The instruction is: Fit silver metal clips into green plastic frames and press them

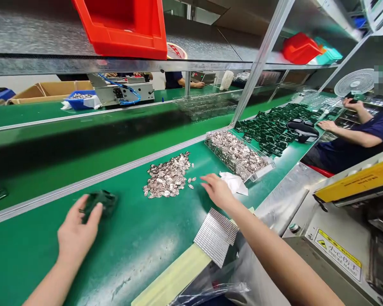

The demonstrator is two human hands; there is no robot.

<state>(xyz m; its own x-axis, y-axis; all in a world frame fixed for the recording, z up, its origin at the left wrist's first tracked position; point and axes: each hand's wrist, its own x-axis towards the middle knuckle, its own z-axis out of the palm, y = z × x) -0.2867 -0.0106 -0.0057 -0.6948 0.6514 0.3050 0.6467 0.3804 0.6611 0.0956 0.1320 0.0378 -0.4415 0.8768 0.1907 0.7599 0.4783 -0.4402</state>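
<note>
On the left, my left hand (pixel 78 227) grips a dark green circuit board (pixel 102 203), blurred by motion, between thumb and fingers. My right hand (pixel 218 190) hovers over the green work surface with its fingers stretched out and apart, nothing visible in them. Just left of its fingertips lie a few loose small metal pieces (pixel 191 182), beside a heap of the same metal pieces (pixel 168 175). A crumpled white tissue (pixel 234 182) is close behind that hand. Below it, a sheet of silvery small squares (pixel 213 238) rests on a pale yellow strip (pixel 172 276).
A clear tray (pixel 261 173) full of metal pieces stands right of the heap, with many green circuit boards (pixel 268 127) beyond. A co-worker's hand (pixel 327 125) is at far right. A metal post (pixel 261 59) and shelf with a red bin (pixel 130 40) overhang the bench; machine (pixel 338 246) at right.
</note>
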